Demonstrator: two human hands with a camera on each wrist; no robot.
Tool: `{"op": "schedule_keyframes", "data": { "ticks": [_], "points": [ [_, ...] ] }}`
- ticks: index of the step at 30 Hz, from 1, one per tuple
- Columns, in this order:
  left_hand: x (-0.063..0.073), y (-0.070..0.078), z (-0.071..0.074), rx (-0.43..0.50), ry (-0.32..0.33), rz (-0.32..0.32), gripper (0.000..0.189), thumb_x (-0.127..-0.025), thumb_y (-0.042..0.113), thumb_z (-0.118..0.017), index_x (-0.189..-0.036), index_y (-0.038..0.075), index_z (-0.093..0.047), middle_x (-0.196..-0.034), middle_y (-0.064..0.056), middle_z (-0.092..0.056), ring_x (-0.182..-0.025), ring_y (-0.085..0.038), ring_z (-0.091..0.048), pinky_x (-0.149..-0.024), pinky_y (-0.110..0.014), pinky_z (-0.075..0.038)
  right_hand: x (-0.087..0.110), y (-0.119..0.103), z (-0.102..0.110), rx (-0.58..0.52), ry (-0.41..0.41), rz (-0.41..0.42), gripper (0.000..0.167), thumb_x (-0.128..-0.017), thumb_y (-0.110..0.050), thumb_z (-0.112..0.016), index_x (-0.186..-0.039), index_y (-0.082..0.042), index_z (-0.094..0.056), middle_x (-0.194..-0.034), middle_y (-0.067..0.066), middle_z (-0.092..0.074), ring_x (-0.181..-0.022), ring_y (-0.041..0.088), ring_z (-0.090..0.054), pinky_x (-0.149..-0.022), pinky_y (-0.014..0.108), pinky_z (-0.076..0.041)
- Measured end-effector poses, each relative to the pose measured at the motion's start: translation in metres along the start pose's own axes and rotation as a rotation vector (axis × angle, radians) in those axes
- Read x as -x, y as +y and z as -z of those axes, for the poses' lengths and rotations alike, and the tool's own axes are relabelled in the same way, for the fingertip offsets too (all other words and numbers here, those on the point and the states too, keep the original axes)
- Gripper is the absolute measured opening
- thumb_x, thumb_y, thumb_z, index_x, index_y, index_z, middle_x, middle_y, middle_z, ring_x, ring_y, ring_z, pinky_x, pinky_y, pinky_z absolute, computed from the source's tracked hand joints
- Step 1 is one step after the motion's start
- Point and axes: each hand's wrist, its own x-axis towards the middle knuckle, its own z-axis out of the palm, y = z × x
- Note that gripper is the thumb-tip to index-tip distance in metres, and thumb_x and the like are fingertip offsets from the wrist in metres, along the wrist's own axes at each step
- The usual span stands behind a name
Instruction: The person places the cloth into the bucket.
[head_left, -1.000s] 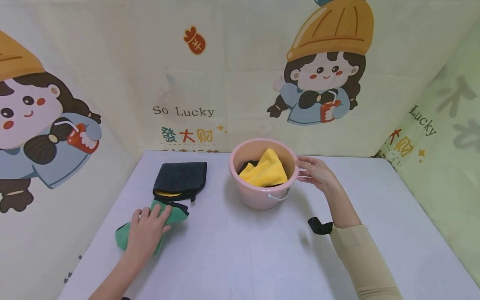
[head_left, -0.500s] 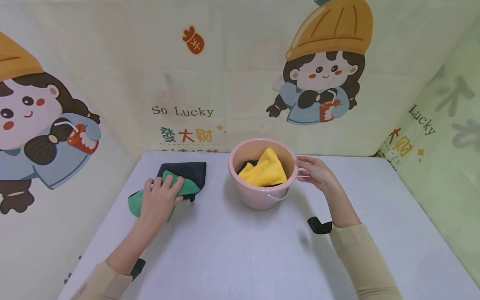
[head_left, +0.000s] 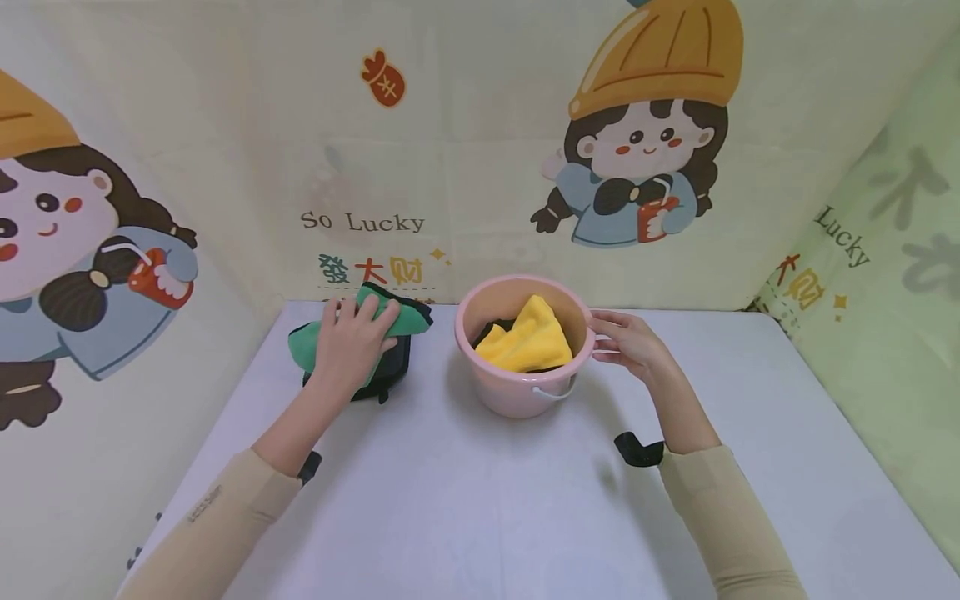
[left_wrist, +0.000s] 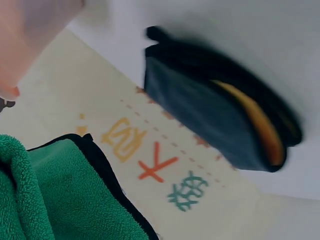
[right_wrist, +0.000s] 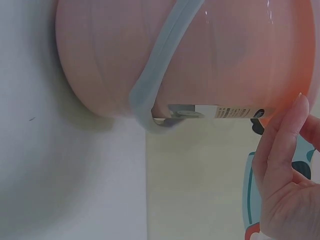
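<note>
A green towel with black edging hangs bunched in my left hand, raised over the far left of the table. Below and partly hidden by it lies a dark, folded cloth; the left wrist view shows a yellow layer in its fold. My right hand holds the rim of a pink bucket at its right side, fingers against the outer wall. Inside the bucket sits a yellow cloth with dark edging. The bucket's pale handle hangs down its side.
Everything stands on a white table. A printed cloth backdrop rises behind the table's far edge and along both sides. Dark camera mounts stick out near the wrists.
My left hand has lifted the green towel away from the left part of the table, moving it far and to the right over the dark cloth. The right hand has stayed at the bucket.
</note>
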Motion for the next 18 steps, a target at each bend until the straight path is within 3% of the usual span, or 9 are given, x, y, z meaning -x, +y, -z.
{"op": "schedule_keyframes", "data": {
  "ticks": [11, 18],
  "points": [
    [-0.058, 0.029, -0.006, 0.016, 0.015, -0.054, 0.048, -0.073, 0.039, -0.074, -0.107, 0.014, -0.050, -0.096, -0.010, -0.053, -0.085, -0.032, -0.051, -0.079, -0.045, -0.041, -0.001, 0.003, 0.004, 0.005, 0.000, 0.003, 0.060, -0.091, -0.035, -0.054, -0.140, -0.007, -0.033, -0.126, 0.015, -0.046, -0.084, 0.010, -0.060, -0.076, 0.025, -0.053],
    [-0.080, 0.048, -0.004, 0.031, 0.022, -0.095, 0.043, -0.075, 0.040, -0.071, -0.108, 0.017, -0.055, -0.098, -0.008, -0.055, -0.085, -0.031, -0.051, -0.078, -0.042, -0.041, -0.002, 0.003, 0.003, 0.009, 0.002, 0.004, 0.061, -0.091, -0.035, -0.054, -0.141, -0.008, -0.033, -0.128, 0.016, -0.045, -0.085, 0.011, -0.060, -0.077, 0.026, -0.053]
  ]
}}
